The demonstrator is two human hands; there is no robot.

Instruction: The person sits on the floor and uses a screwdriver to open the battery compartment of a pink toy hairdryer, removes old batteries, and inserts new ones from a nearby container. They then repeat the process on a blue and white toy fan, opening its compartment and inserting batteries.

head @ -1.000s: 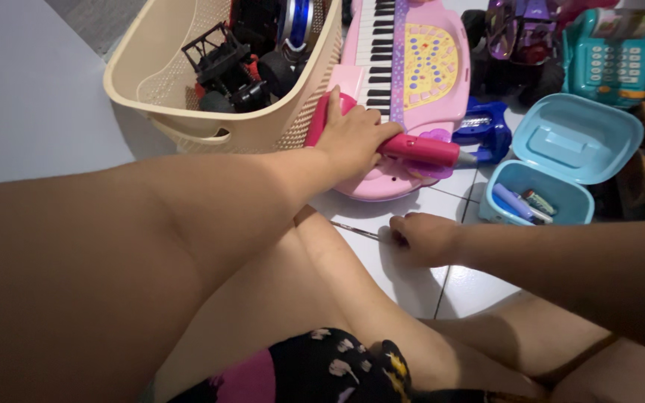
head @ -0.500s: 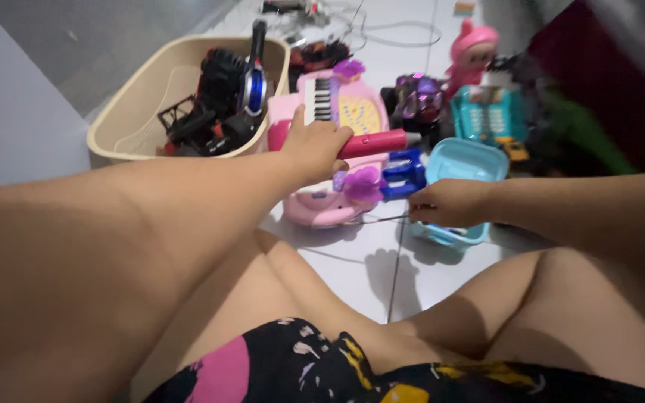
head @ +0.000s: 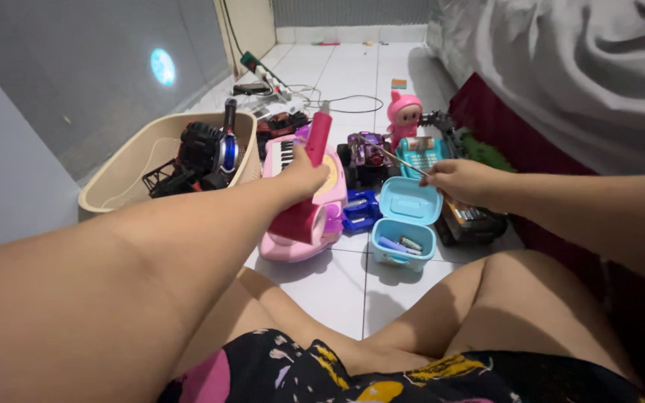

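**Toys on tiled floor, both hands lifted**

On glossy white floor tiles (head: 337,287), beside a grey wall and a bed draped in rumpled white cloth (head: 561,67), toys lie scattered. Left hand (head: 304,175) clenched round a smooth pink plastic microphone (head: 309,179), upright above a pink toy keyboard (head: 307,235). Right hand (head: 463,181) pinches a thin metal rod (head: 401,159), slanting up-left over an open light-blue plastic case (head: 408,216). Beige perforated basket (head: 125,175) holds black toy cars. Pink doll (head: 403,113) and teal toy phone (head: 419,153) stand behind.
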